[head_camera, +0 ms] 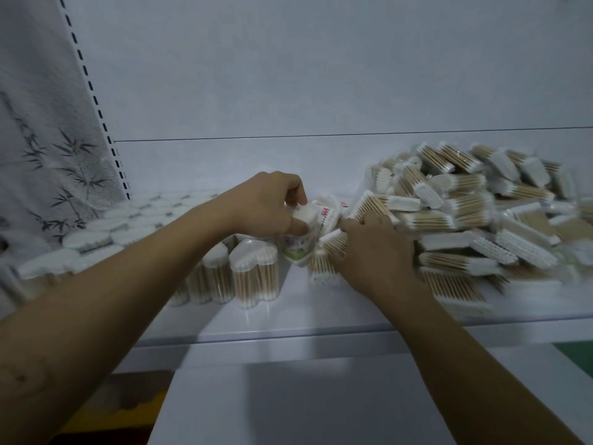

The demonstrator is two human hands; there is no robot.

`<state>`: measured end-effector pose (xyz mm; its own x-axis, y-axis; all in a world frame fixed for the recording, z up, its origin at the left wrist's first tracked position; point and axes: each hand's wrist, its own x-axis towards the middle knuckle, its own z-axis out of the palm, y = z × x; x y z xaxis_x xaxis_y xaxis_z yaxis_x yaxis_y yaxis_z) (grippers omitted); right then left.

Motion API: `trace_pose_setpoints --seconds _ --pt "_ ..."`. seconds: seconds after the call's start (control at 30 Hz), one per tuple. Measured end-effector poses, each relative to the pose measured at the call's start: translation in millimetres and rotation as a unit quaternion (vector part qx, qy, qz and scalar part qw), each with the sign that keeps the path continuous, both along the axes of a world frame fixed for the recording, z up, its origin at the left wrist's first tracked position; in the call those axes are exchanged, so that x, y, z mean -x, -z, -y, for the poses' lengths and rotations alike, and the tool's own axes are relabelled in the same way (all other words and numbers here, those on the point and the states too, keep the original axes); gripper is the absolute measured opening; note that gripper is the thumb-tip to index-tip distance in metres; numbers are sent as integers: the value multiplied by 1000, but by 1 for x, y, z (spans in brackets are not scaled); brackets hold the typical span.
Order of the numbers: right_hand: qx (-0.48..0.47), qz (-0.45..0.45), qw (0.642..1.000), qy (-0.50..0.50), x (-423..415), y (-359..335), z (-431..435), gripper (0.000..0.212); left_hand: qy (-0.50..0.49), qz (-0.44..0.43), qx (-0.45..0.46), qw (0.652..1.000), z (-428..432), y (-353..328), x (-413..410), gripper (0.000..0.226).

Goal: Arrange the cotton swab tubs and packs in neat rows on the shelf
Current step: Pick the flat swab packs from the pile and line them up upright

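Heart-shaped clear tubs of wooden cotton swabs (pixel 255 274) stand in rows on the left of the white shelf (pixel 288 319). A loose heap of flat swab packs (pixel 475 220) fills the right side. My left hand (pixel 269 203) grips a white pack with a green and pink label (pixel 300 245) above the nearest tubs. Just to its right, my right hand (pixel 372 248) holds swab packs (pixel 324 268) at the left edge of the heap, fingers curled over them.
The shelf's back panel is plain white. A slotted upright (pixel 96 104) runs down at the left, with a bamboo-print hanging (pixel 48 149) beyond it. A lower white shelf (pixel 288 396) juts out under my arms.
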<state>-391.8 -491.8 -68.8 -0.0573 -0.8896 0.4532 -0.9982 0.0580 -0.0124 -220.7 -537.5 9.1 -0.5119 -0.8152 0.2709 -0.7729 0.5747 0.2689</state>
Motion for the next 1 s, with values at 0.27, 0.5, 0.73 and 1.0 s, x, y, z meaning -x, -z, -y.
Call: trace_pose_setpoints --seconds 0.27,0.5,0.73,1.0 --pt "23 -23 999 -30 -10 13 -1 55 -7 14 -8 1000 -3 3 5 38" --pt "59 -11 998 -37 0 16 10 42 -21 74 -26 997 -1 16 17 51" --pt "181 75 975 -105 -1 36 10 46 -48 179 98 978 1 19 16 47" --pt "84 107 974 -182 -20 26 12 41 -61 158 42 985 -3 28 14 59"
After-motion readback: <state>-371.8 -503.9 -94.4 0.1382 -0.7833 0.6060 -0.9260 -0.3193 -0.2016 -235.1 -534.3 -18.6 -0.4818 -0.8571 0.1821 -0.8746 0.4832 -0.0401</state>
